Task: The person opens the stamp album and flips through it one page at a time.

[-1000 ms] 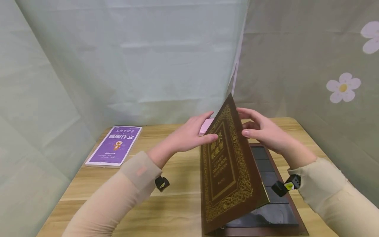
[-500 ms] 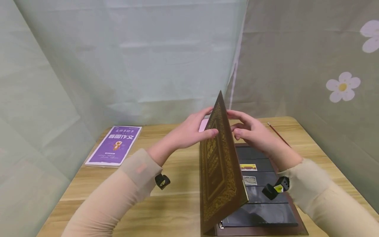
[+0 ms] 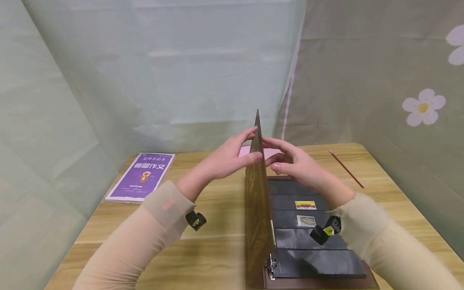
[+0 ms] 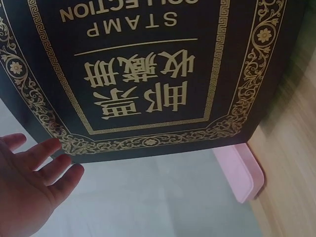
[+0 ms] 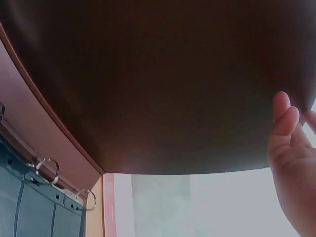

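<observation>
A brown stamp album [image 3: 255,209] with gold ornament stands on the table with its front cover upright, nearly edge-on in the head view. My left hand [image 3: 230,157] is at the cover's outer face, fingers extended; the left wrist view shows the fingertips [image 4: 61,160] by the gold-printed cover [image 4: 148,98]. On the inner side, my right hand [image 3: 293,161] touches the cover near its top edge with loosely bent fingers. The dark inner face [image 5: 173,98] fills the right wrist view. Black pocket pages [image 3: 319,262] lie below, with a yellow stamp [image 3: 305,205] and a grey stamp [image 3: 306,221].
A purple booklet [image 3: 141,177] lies at the table's left. Behind the cover is a pink object [image 4: 239,173], partly hidden. A red pencil [image 3: 346,169] lies at the right. Metal rings [image 5: 49,170] hold the pages along the spine. Curtains hang behind the table.
The album cover has swung from leaning right to upright, both hands moving left with it. The two stamps and the pencil have come into view.
</observation>
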Tool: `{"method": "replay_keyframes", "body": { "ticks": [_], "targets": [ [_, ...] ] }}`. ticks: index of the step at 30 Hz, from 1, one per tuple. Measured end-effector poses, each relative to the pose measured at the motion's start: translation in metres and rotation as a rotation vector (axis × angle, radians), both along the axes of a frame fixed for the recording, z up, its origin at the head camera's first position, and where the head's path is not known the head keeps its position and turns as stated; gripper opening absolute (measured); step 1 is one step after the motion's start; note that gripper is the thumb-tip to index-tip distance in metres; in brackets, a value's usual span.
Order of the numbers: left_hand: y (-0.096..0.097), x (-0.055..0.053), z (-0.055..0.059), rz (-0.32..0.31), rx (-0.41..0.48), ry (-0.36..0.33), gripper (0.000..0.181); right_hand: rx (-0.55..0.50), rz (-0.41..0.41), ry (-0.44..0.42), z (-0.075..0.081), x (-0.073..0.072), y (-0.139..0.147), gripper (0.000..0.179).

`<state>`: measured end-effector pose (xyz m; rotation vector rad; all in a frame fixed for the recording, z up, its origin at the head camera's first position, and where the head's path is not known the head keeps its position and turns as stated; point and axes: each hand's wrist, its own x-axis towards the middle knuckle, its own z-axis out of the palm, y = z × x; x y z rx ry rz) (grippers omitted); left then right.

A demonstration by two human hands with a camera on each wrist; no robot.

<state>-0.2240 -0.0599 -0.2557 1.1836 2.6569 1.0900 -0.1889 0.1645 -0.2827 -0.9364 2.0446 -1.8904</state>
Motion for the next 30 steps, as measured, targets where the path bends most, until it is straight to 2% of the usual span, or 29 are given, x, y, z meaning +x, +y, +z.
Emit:
{"method": "replay_keyframes", "body": {
  "ticks": [7, 9, 18, 22, 30],
  "targets": [
    [0.002, -0.001, 0.003, 0.003, -0.012, -0.003, 0.072, 0.087, -0.030, 0.003, 0.001, 0.003, -0.003, 0.070],
    [-0.001, -0.001, 0.004, 0.013, -0.013, -0.008, 0.070, 0.091, -0.018, -0.002, 0.000, 0.002, -0.006, 0.071],
    [-0.023, 0.000, 0.003, 0.046, 0.012, -0.083, 0.067, 0.090, 0.061, 0.015, -0.010, 0.001, -0.012, 0.072],
    [-0.034, 0.001, 0.002, 0.064, 0.029, -0.118, 0.066, 0.121, 0.055, 0.008, -0.017, 0.000, -0.008, 0.069],
    [-0.057, 0.004, 0.004, 0.080, 0.046, -0.127, 0.064, 0.129, 0.028, 0.035, -0.025, -0.001, -0.002, 0.068]
  ]
}}
